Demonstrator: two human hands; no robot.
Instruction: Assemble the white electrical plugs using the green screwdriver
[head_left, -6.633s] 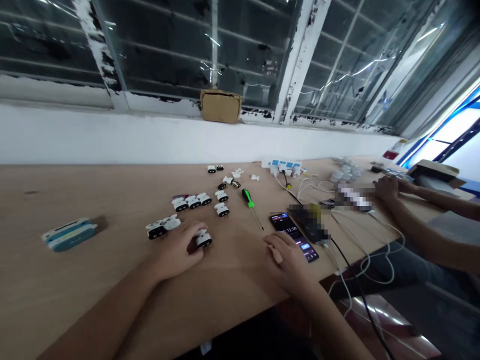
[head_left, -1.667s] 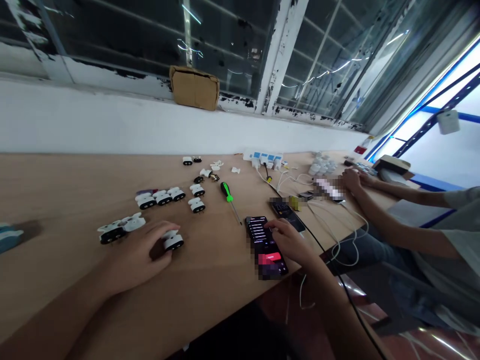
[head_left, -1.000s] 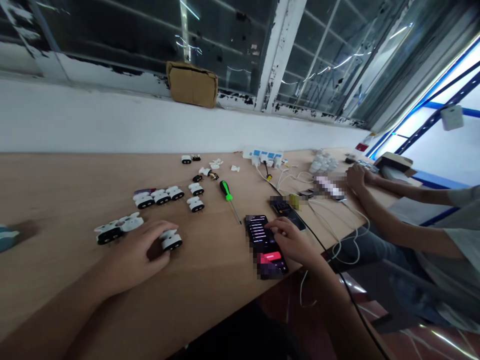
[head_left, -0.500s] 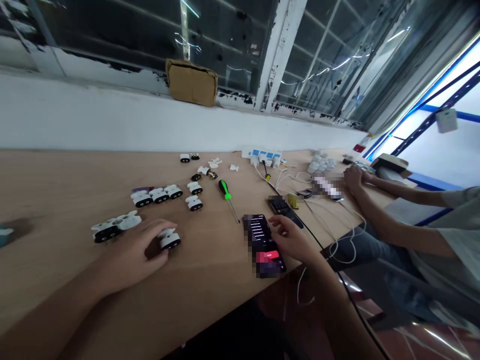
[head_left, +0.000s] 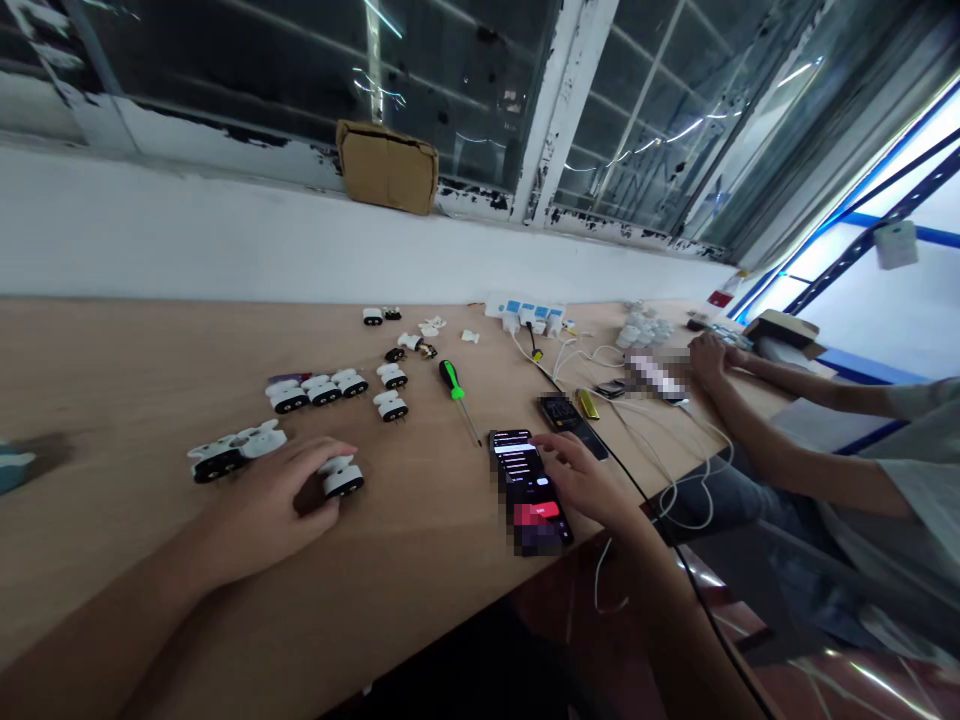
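Observation:
Thumb and index finger of my left hand [head_left: 281, 505] curve round a small white plug adapter [head_left: 343, 477] with a black face, standing on the table; the fingertips rest against it. My right hand [head_left: 581, 478] is over the right edge of a lit smartphone [head_left: 517, 468], its index finger reaching onto the upper screen and the other fingers loosely bent, holding nothing. Just left of my left hand lies a group of similar white plugs [head_left: 236, 450]. A row of plugs [head_left: 322, 388] and a green-and-black screwdriver [head_left: 452, 382] lie beyond.
A second dark device [head_left: 566, 420] lies beside the phone. White cables run from a power strip [head_left: 525, 308] along the wall. At the right, a co-worker's hands [head_left: 711, 355] rest on the table. White parts [head_left: 645, 325] are heaped behind. A cardboard box [head_left: 386, 168] sits on the sill.
My right index finger has shifted slightly left onto the phone, and a pale band now shows near the top of its screen. My left hand stays at the plug.

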